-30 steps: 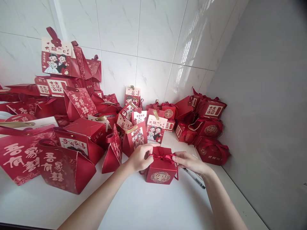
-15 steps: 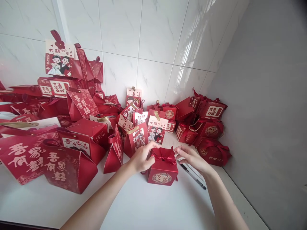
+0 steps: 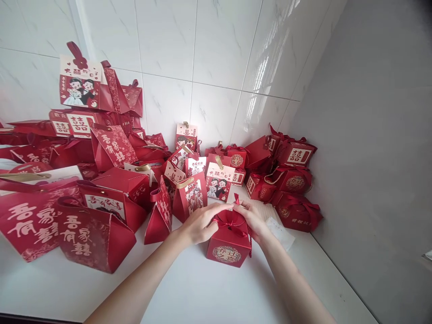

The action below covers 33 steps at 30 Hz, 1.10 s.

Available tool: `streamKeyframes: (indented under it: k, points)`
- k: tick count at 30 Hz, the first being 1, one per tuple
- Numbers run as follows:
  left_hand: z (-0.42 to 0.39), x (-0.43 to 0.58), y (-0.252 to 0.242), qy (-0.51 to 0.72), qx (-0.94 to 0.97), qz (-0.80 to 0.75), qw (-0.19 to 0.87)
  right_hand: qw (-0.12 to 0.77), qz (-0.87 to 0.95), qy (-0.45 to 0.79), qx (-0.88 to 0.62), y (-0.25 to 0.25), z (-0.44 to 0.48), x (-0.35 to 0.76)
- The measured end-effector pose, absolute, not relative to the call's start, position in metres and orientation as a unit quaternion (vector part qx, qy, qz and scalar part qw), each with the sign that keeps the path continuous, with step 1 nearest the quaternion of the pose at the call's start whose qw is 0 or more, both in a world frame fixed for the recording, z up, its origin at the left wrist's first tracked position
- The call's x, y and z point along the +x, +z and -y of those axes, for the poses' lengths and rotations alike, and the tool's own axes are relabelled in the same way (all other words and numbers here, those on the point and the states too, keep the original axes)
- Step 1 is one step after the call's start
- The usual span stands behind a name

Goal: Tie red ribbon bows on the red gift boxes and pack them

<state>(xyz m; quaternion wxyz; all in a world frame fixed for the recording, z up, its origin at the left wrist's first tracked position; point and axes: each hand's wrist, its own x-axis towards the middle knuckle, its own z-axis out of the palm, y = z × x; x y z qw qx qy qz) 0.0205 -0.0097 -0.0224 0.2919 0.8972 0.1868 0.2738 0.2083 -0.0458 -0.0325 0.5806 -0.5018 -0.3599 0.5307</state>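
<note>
White table [image 3: 189, 288] against marbled tile [image 3: 168, 49], and your red box [image 3: 228, 254] is sitting right on it, gift boxes piled [image 3: 113, 144] left of the box and stacked [image 3: 296, 182] behind it to the right. Your right hand [image 3: 251, 220] is pinched on an upright ribbon end [image 3: 236, 197] above the box; your left hand [image 3: 198, 226] is half-curled over its left side, can't tell if it's gripping ribbon.

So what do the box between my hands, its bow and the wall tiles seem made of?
The box looks like card, smooth with a low sheen, given its crisp folded edges. The bow: probably satin ribbon, from its soft, shiny folds. The wall tiles: likely glazed ceramic, glossy with bright reflections.
</note>
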Motion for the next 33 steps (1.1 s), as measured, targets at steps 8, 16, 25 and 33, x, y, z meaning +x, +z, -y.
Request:
streamKeyframes:
  k: [8,16,25,33]
  points:
    - [0.013,0.021,-0.021,0.211,0.928,-0.202,0.231,0.492,0.375,0.584,-0.525,-0.029,0.044,0.209]
    - [0.017,0.022,-0.019,0.214,0.922,-0.214,0.239,0.446,0.569,0.367,-0.586,0.001,0.085,0.227]
    - [0.017,0.022,-0.023,0.228,0.920,-0.211,0.237,0.288,0.705,0.313,-0.568,0.006,0.105,0.221]
    - [0.020,0.022,-0.025,0.235,0.919,-0.215,0.232,0.309,0.682,0.351,-0.562,-0.003,0.102,0.225]
